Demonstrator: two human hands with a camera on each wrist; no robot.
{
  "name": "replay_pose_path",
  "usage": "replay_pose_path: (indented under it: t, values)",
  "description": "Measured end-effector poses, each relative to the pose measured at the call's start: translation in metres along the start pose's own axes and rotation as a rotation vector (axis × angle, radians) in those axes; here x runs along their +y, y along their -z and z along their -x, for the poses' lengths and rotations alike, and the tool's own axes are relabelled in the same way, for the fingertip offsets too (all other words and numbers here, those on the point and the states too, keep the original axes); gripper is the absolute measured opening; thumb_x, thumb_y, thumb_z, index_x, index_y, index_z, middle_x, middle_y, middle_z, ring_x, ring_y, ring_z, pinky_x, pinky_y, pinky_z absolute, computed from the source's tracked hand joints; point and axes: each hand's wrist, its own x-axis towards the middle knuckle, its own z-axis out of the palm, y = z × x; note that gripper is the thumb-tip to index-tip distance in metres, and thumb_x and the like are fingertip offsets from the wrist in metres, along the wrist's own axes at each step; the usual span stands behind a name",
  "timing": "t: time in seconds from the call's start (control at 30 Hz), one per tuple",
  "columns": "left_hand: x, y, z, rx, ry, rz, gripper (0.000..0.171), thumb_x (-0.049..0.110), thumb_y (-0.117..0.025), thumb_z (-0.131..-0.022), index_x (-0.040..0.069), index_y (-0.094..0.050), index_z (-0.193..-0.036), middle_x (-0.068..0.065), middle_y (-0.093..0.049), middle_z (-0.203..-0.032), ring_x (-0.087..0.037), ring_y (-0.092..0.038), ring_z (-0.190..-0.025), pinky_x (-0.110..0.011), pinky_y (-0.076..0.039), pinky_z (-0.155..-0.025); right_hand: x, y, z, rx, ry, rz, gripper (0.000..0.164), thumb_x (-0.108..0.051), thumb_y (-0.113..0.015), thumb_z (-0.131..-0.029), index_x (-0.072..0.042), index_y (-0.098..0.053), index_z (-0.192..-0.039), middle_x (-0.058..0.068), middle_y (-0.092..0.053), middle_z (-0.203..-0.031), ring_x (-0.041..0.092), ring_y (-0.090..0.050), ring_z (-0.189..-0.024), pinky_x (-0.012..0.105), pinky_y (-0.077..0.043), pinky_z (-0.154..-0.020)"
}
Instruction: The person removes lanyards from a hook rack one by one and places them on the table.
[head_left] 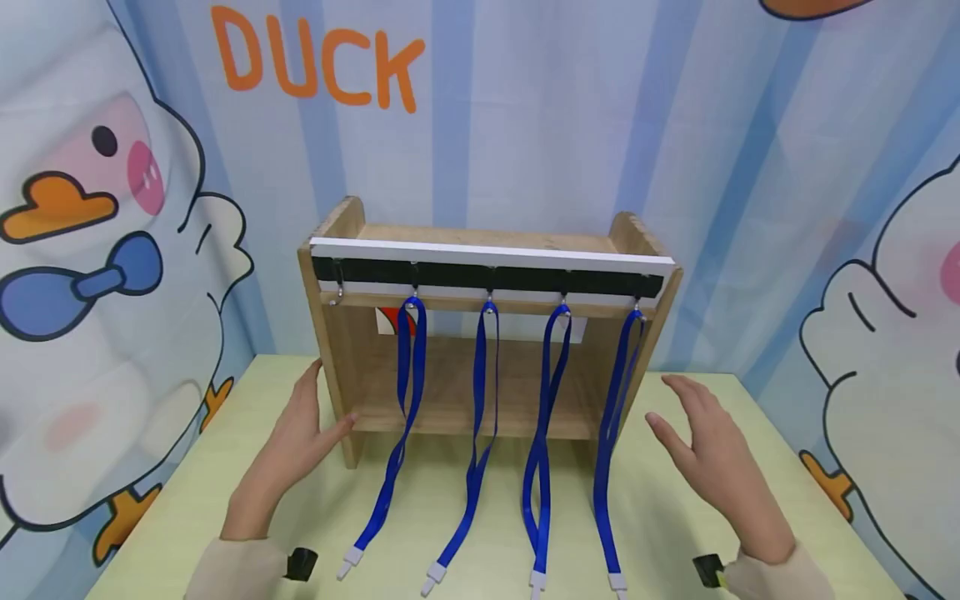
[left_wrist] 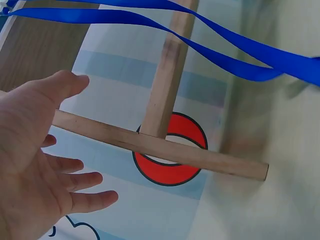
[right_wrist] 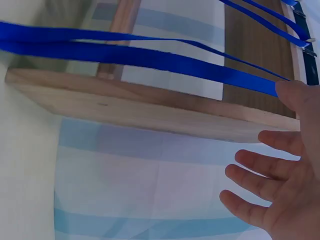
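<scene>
A small wooden rack (head_left: 480, 387) stands on the table, a white rail with a black strip (head_left: 453, 276) across its front. Several blue lanyards (head_left: 405, 400) hang from hooks on the strip, their white clips (head_left: 435, 575) trailing low in front. The far-left hook (head_left: 337, 293) carries no lanyard. Beside the left side panel (head_left: 322, 350) is my left hand (head_left: 296, 437), fingers spread and thumb near the panel's front edge; whether it touches, I cannot tell. My right hand (head_left: 708, 446) hovers apart from the right side panel (right_wrist: 160, 115), its fingers loosely extended and holding nothing.
The pale yellow table (head_left: 187, 517) extends on both sides of the rack. Behind it hangs a striped blue curtain (head_left: 525, 125) printed with ducks and lettering. A black device (head_left: 302, 564) is at the left wrist, another (head_left: 707, 570) at the right.
</scene>
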Motion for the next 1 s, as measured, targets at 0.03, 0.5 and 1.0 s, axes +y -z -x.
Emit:
replay_pose_path:
  t: [0.03, 0.5, 1.0]
  values:
    - [0.000, 0.000, -0.001, 0.006, 0.001, 0.013, 0.094, 0.028, -0.066, -0.098, -0.009, -0.002, -0.156, -0.037, -0.012, -0.159, -0.056, -0.024, -0.142, -0.070, -0.029, -0.111, -0.001, 0.001, -0.001, 0.020, 0.011, -0.012, 0.054, -0.025, -0.062, -0.102, 0.006, -0.045, -0.144, 0.031, -0.047, -0.142, 0.052, -0.046, -0.127, 0.071, -0.041, -0.096]
    - [0.002, -0.014, -0.006, 0.162, -0.094, 0.185, 0.074, -0.001, -0.061, -0.096, -0.010, -0.016, -0.154, -0.037, -0.036, -0.146, -0.054, -0.049, -0.123, -0.061, -0.057, -0.085, -0.007, 0.009, -0.026, 0.228, 0.111, -0.254, 0.044, 0.000, -0.070, -0.093, 0.004, -0.057, -0.136, 0.023, -0.066, -0.121, 0.032, -0.066, -0.104, 0.003, -0.041, -0.090]
    - [0.002, -0.013, -0.010, 0.161, -0.090, 0.188, 0.070, -0.006, -0.057, -0.096, -0.009, -0.016, -0.154, -0.038, -0.037, -0.145, -0.055, -0.051, -0.121, -0.063, -0.056, -0.086, -0.030, 0.018, -0.053, 0.134, -0.036, -0.507, 0.038, -0.004, -0.064, -0.099, 0.007, -0.057, -0.135, 0.023, -0.066, -0.124, -0.007, -0.059, -0.104, 0.008, -0.049, -0.087]
